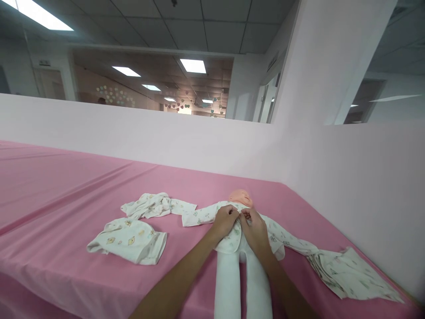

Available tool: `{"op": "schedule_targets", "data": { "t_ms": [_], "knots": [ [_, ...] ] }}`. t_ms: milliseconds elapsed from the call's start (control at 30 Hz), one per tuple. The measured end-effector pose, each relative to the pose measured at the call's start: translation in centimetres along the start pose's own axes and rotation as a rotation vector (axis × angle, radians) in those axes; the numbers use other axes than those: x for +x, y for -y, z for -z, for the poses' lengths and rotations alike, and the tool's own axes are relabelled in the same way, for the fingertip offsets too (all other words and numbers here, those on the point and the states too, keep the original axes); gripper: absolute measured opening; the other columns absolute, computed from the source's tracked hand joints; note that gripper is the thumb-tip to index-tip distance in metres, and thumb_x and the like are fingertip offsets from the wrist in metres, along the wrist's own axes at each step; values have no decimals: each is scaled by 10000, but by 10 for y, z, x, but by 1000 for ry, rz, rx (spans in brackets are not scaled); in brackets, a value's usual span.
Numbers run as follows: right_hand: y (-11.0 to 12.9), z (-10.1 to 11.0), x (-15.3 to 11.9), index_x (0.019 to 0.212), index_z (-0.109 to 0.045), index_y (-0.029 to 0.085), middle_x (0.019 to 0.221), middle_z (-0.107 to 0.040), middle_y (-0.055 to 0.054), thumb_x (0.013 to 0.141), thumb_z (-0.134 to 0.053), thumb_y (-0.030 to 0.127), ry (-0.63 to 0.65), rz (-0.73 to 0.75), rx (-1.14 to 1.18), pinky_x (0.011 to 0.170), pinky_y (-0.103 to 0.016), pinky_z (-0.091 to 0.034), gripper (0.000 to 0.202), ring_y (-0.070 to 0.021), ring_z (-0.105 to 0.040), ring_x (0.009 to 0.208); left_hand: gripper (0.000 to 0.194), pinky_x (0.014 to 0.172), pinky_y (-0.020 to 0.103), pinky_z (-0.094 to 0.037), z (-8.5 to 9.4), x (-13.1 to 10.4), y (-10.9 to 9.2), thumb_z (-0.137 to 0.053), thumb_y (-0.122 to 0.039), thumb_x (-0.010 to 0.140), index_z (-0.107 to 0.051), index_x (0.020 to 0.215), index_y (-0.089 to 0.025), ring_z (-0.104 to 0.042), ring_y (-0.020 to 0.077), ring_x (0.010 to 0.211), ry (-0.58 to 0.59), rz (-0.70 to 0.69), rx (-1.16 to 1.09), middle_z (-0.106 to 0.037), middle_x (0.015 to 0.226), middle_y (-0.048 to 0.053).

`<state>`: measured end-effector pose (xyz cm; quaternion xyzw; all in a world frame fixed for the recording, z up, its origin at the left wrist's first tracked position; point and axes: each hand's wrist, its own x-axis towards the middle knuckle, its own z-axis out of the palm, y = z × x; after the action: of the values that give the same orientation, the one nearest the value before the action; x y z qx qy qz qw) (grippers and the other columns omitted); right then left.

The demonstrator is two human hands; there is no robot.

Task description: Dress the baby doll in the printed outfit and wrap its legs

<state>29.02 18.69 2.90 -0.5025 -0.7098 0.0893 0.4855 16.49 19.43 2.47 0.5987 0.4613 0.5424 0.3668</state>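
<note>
Patterned shirt (229, 242) is already worn by the doll (244, 244); its front, seemingly unfastened, is pinched by left hand (226, 220) and right hand (255, 227).

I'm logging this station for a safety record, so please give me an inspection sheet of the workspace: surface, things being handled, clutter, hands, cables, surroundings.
Surface: pink cover, long creases at picture left.
Things handled: a doll lies on its back, head away from the person; a white printed shirt is on its upper body, sleeves spread sideways.
Clutter: a printed garment and a crumpled garment at picture left; a printed cloth at picture right.
Left hand: at the shirt's upper front, fingers bent; grip unclear.
Right hand: beside it, likewise.
Cables: nothing seen.
Surroundings: white wall behind, window-like panes above it, lit ceiling panels.
</note>
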Motion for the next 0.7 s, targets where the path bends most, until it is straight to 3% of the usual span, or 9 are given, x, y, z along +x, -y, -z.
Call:
{"op": "schedule_targets", "data": {
  "t_ms": [167, 333, 467, 567, 700],
  "knots": [
    [-5, 10, -10, 915, -594, 193, 950, -669, -83, 825, -460, 371, 18, -6, -47, 827, -380, -463, 241, -238, -602, 931, 170, 586, 217, -316, 5, -5, -8, -462, -300, 768, -522, 747, -142, -412, 72, 621, 65, 45, -1, -489, 683, -24],
    [-25, 34, -40, 938, -602, 208, 944, -637, -79, 834, -465, 340, -6, 54, -186, 862, -417, -448, 217, -251, -571, 951, 193, 764, 291, -365, 4, -34, -26, -500, -341, 779, -533, 861, -169, -491, 151, 843, 35, -104, 470, -582, 871, 8],
    [-36, 45, -58, 955, -592, 208, 952, -607, -80, 860, -463, 338, -78, 101, -240, 837, -404, -451, 206, -245, -554, 946, 231, 896, 345, -332, 0, -56, -25, -482, -327, 807, -545, 967, -173, -453, 183, 976, -3, -163, 674, -557, 1020, 32],
    [-36, 44, -61, 1011, -589, 215, 967, -598, -79, 867, -467, 327, -108, 149, -269, 846, -401, -440, 219, -245, -543, 966, 138, 818, 329, -325, 1, -62, -19, -409, -264, 834, -500, 826, -160, -434, 163, 872, -36, -158, 732, -538, 914, 24],
    [-31, 41, -54, 844, -608, 217, 876, -614, -63, 855, -463, 325, -43, 101, -265, 814, -401, -432, 181, -237, -549, 883, 166, 721, 296, -303, 7, -61, -15, -358, -232, 857, -422, 726, -152, -418, 137, 775, -20, -146, 676, -518, 800, 3]
  ]
}}
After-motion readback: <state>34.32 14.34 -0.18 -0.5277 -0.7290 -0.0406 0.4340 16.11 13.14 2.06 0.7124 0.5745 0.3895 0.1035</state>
